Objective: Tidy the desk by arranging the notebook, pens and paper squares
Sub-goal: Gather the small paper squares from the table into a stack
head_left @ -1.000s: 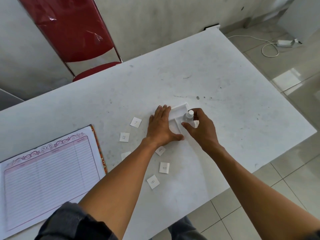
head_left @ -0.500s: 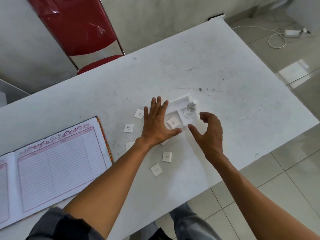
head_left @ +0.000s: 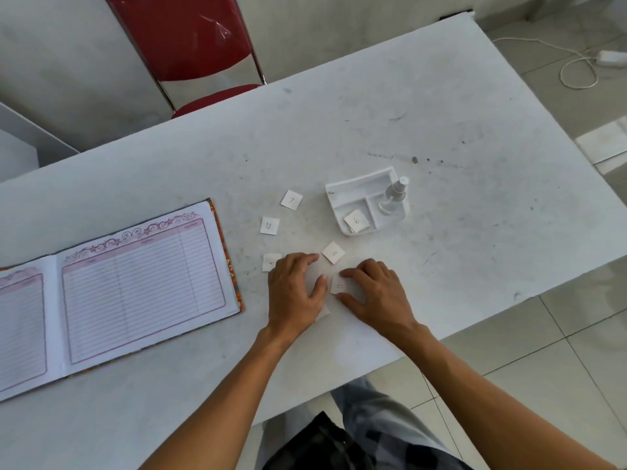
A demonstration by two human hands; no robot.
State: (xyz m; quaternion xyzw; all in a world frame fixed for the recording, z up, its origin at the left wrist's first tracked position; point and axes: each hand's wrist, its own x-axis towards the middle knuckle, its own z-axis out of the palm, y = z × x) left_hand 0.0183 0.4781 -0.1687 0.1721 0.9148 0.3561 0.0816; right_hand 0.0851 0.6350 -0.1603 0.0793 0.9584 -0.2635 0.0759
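While resting on the white surface, left hand spread loosely over one paper square, right hand pinching another square. Notebook open, far left. Square "6" inside tray.

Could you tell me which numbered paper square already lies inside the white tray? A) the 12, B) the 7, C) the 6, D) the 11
C: the square marked 6 lies in the near-left compartment of the white tray, while the other squares lie outside it on the desk.
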